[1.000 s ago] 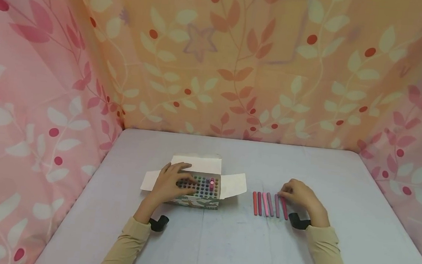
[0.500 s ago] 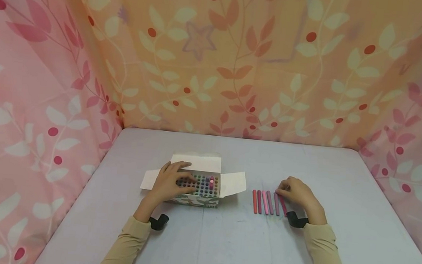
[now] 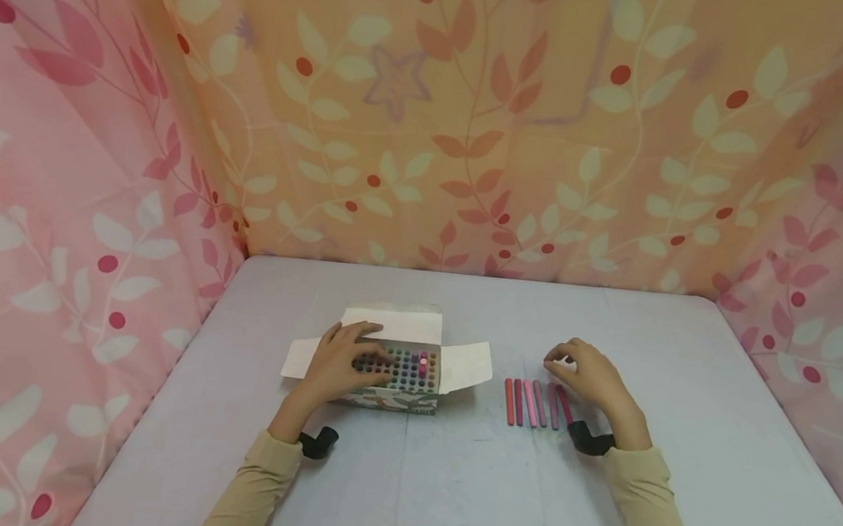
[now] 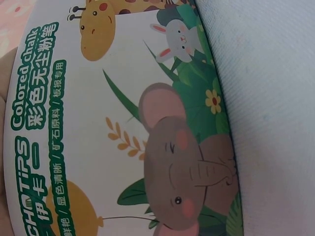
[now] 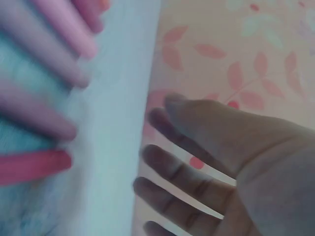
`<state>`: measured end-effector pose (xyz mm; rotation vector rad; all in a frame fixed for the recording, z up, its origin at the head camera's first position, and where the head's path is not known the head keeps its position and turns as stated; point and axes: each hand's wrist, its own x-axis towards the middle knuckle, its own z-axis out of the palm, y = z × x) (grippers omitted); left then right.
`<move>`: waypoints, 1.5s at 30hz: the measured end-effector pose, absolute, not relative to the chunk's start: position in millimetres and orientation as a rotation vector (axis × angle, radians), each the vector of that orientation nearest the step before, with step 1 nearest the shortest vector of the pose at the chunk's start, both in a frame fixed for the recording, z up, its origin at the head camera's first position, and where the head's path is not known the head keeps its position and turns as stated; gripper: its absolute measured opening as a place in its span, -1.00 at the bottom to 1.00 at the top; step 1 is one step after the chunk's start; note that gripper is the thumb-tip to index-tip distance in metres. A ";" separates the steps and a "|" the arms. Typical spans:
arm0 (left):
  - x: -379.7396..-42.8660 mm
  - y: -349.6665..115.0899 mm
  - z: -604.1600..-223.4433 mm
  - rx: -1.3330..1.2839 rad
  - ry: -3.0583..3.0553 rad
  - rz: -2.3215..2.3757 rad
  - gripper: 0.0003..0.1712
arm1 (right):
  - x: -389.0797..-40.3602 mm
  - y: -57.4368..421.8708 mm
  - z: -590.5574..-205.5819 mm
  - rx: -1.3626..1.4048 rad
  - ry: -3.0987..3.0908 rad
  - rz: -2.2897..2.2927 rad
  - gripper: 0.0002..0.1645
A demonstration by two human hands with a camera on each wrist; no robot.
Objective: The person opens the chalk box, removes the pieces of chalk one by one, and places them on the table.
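Chalk sticks (image 3: 530,404) are being carried by the pale surface (image 3: 447,491), six laid side by side in a row, nearer its right edge than its left; a run of colours from orange-red through pinks and purples to magenta is being formed from left to right; the near end of the magenta one is being hidden by a black wrist device (image 3: 590,439). The right hand (image 3: 592,378) is being held just beyond the row, between the sticks and the far edge of the surface; nothing is being gripped by it, the tips of thumb and forefinger almost meeting; in the right wrist view, a gap is being shown between the sticks and the loosely extended fingers (image 5: 182,170). The row is being flanked on its left by an open carton (image 3: 398,401), a narrow strip of surface being left between its right flap (image 3: 467,367) and the orange-red stick; its left part is being covered by the left hand (image 3: 337,364), thumb and fingers spread apart, well away from the row; whether the carton is being pressed cannot be told. "Colored chalk" and an elephant (image 4: 172,167) are being displayed on its printed wall; a pink stick (image 3: 423,370) is being held upright in it, above rows of coloured dots (image 3: 404,370).
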<state>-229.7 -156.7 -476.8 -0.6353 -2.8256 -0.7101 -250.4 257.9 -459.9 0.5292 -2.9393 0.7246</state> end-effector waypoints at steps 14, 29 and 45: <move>-231.4 -158.4 -477.7 -0.635 -2.830 -0.698 -0.71 | -246.7 185.1 -424.8 0.692 -2.584 0.843 -0.89; -231.0 -159.7 -476.7 -0.637 -2.818 -0.690 -0.71 | -246.8 104.6 -429.9 0.879 -2.608 0.798 -0.90; -228.5 -158.7 -479.0 -0.650 -2.797 -0.689 -0.68 | -245.2 67.6 -445.2 0.796 -2.713 0.540 -0.77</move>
